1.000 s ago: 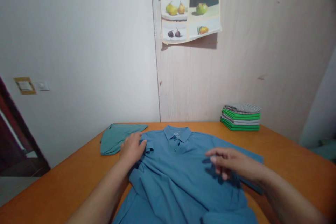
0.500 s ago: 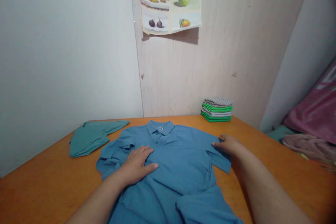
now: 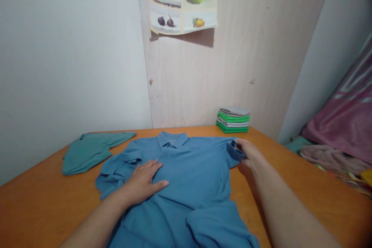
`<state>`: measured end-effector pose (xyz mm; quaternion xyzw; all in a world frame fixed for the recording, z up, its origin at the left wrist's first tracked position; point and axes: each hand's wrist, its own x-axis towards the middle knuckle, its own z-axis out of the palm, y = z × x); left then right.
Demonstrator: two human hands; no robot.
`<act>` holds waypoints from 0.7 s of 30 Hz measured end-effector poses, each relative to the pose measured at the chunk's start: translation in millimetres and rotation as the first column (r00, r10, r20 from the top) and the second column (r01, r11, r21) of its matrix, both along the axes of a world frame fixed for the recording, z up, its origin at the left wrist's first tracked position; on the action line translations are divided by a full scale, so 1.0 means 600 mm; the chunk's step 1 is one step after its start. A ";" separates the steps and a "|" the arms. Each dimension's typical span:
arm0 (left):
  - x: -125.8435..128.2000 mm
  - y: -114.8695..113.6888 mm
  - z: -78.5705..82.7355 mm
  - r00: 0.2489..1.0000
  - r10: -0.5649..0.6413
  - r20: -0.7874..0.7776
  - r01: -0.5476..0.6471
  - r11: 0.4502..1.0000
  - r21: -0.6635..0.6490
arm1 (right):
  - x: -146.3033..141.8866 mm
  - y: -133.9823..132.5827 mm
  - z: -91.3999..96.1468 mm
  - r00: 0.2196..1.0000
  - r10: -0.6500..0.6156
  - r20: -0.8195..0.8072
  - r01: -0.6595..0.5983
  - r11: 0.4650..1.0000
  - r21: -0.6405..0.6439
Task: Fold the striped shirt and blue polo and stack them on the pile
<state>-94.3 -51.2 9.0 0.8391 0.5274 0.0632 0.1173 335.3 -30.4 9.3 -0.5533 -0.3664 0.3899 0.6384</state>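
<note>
A blue polo shirt [image 3: 192,174] lies spread on the orange table, its collar at the far side. My left hand [image 3: 145,180] rests flat on the chest of the shirt, fingers stretched out and thumb apart. At the right, my right hand [image 3: 246,153] grips the end of the shirt's sleeve, which is lifted and bunched so its opening shows. The other sleeve lies crumpled beyond my left forearm. Near the bottom of the view, part of the shirt's lower right side is folded over on itself.
A folded green garment [image 3: 90,151] lies at the table's back left. Several folded cloths, green, grey and striped, form a stack [image 3: 233,120] at the back right. Pink fabric [image 3: 343,112] and a brownish cloth [image 3: 322,159] lie beyond the right edge of the table [image 3: 37,209].
My right hand has closed on the sleeve end and raised it off the table. My left hand stays flat on the shirt. The view has turned slightly to the right.
</note>
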 end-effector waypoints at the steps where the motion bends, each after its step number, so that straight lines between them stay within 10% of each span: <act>1: 0.001 0.000 0.000 1.000 0.004 -0.002 -0.004 1.000 0.001 | -0.004 0.001 0.002 0.999 -0.044 -0.009 0.044 0.999 0.019; 6: 0.000 -0.001 -0.002 1.000 0.005 0.013 -0.005 1.000 0.005 | -0.026 -0.005 0.008 0.962 -0.245 0.123 0.239 0.969 0.066; 11: -0.002 -0.002 0.011 0.992 0.006 0.129 -0.019 0.995 0.099 | -0.076 -0.019 0.018 0.913 -0.102 0.396 0.067 0.993 0.101; 17: -0.002 -0.004 0.027 0.952 0.009 0.305 -0.080 0.972 0.222 | -0.139 -0.042 0.000 0.405 0.258 0.877 -0.221 0.958 -0.180; 21: -0.003 -0.001 0.027 0.941 0.016 0.337 -0.109 0.960 0.258 | -0.144 -0.039 -0.020 0.393 0.325 0.860 -0.253 0.937 -0.239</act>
